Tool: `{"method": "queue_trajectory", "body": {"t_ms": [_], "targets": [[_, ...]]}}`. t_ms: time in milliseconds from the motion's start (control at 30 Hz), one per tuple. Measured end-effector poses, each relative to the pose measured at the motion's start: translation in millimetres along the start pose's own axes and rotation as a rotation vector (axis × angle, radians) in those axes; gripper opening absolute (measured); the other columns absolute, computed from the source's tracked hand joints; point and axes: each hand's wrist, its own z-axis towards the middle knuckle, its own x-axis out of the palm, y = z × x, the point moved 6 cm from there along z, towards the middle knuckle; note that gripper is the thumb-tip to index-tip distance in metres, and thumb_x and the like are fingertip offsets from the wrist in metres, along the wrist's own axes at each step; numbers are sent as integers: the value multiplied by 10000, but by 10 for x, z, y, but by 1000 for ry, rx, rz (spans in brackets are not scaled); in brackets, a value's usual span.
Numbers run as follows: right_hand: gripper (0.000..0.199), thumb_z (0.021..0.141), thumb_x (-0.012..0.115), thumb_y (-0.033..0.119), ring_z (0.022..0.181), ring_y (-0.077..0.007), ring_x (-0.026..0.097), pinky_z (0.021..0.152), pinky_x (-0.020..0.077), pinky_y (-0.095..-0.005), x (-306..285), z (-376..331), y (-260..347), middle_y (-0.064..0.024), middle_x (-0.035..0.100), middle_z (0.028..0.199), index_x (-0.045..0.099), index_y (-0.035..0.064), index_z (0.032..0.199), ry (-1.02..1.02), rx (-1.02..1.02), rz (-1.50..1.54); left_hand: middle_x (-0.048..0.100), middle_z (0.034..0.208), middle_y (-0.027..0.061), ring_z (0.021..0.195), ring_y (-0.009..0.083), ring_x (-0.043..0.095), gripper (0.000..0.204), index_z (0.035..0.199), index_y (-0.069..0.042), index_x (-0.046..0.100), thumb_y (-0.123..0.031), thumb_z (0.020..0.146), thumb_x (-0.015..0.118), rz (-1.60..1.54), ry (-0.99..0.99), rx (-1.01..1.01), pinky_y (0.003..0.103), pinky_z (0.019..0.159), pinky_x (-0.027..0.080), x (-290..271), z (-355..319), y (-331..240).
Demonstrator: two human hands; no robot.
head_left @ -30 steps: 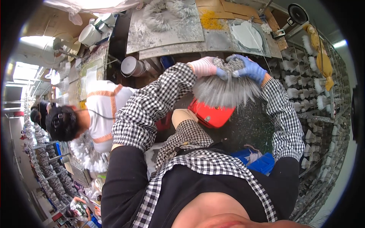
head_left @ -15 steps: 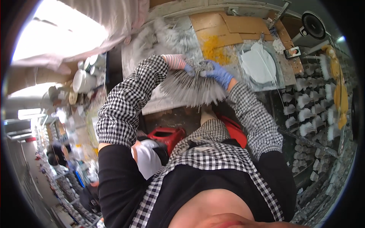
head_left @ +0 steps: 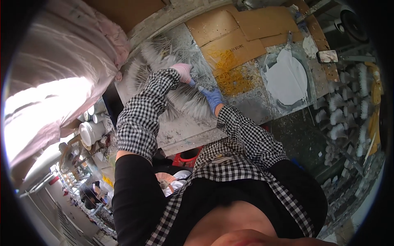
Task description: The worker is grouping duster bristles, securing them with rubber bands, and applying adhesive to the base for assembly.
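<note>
On the grey worktable (head_left: 180, 133) lies a spread bundle of thin grey-white bristle strands (head_left: 197, 107), its loose ends fanned toward me. My left hand (head_left: 183, 73), in a pink-and-white striped glove with blue finger covering, is closed at the bundle's gathered top. From the right, my right hand (head_left: 213, 98) in a blue glove pinches at the same top, its fingertips close to the left ones. Exactly how the strands sit between the fingers is too small to make out. More bristle bundles (head_left: 158, 51) lie beyond and left of my left hand.
Yellow rubber bands (head_left: 230, 78) are heaped near flattened cardboard (head_left: 230, 30). At the right are a white sheet (head_left: 287, 78) on a round surface, a phone (head_left: 327, 56), a fan (head_left: 353, 24) and racks of white tufts (head_left: 338, 112). White buckets (head_left: 90, 133) stand left; a red stool (head_left: 184, 158) is below.
Both hands have lowered the bundle from above the table's near edge onto the tabletop. My view has shifted, and the phone's screen now looks pale.
</note>
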Motion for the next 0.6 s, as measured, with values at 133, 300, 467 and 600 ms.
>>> {"method": "queue_trajectory", "body": {"t_ms": [133,300,467,600], "targets": [[950,794,864,360,1176,-298,597,1004,503,-379,70,14,164,-189,552,1402,362,-7,1511,-181,-50,-281,598,1391,177,1303,314,568,946,1401,-13,521,-517,688,885,332,-119,-48,430,1103,434,-455,-480,-285],[892,820,815,397,1242,-360,537,1092,434,-438,126,-78,170,-248,560,1358,360,-15,1468,-12,-296,-149,586,1390,210,1341,356,521,979,1429,7,481,-641,751,764,434,-246,-126,501,1115,403,152,-546,12],[1064,877,574,683,1504,-448,247,1217,262,-517,253,-253,-349,-277,249,1629,172,18,1604,-306,-148,-689,327,1613,212,1470,373,344,1021,1536,-45,378,-567,742,752,286,-620,-22,547,1196,264,270,-1144,-139],[1006,892,562,664,1501,-441,247,1228,221,-534,402,-446,-451,-255,281,1613,218,30,1593,-356,-177,-752,366,1573,222,1457,415,325,940,1497,-37,411,-451,725,752,185,-861,88,570,1203,216,657,-1101,209]]}}
